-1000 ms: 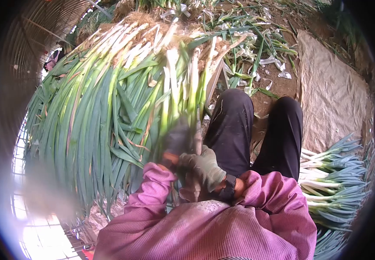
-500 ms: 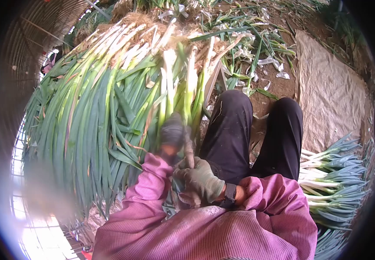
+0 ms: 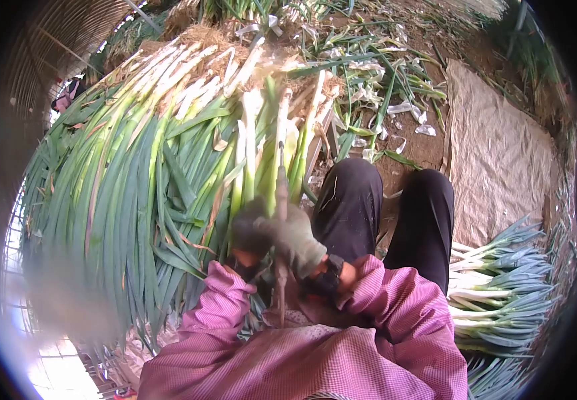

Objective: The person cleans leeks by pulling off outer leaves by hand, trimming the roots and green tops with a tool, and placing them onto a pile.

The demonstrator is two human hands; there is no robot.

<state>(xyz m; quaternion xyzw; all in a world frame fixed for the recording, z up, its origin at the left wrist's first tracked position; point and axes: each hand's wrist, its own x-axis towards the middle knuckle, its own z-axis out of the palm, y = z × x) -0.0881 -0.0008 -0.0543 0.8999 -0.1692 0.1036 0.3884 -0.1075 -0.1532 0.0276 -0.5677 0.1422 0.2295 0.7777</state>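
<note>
A pile of long green leeks (image 3: 122, 180) lies at the left, white stems and brown roots toward the top. My left hand (image 3: 252, 232), in a dark glove, is blurred beside the lower part of several pale stalks (image 3: 250, 140); its fingers are too smeared to read. Touching or very near it, my right hand (image 3: 295, 239), in a grey-green glove, is closed round a thin grey-brown rod (image 3: 282, 190). The rod points up along the leeks, and its lower end reaches toward my lap. Whether a leek is in my left hand is hidden.
Trimmed leeks (image 3: 502, 293) lie stacked at the right, below a tan cloth (image 3: 495, 160). Leaf scraps and white peelings (image 3: 405, 108) litter the soil ahead. My knees (image 3: 352, 193) are bent beside the pile. Part of a person (image 3: 67, 97) shows at the far left.
My right hand has moved up and slightly left with the rod, closer to my left hand. My left hand has shifted slightly down and left. The whole view has shifted a little.
</note>
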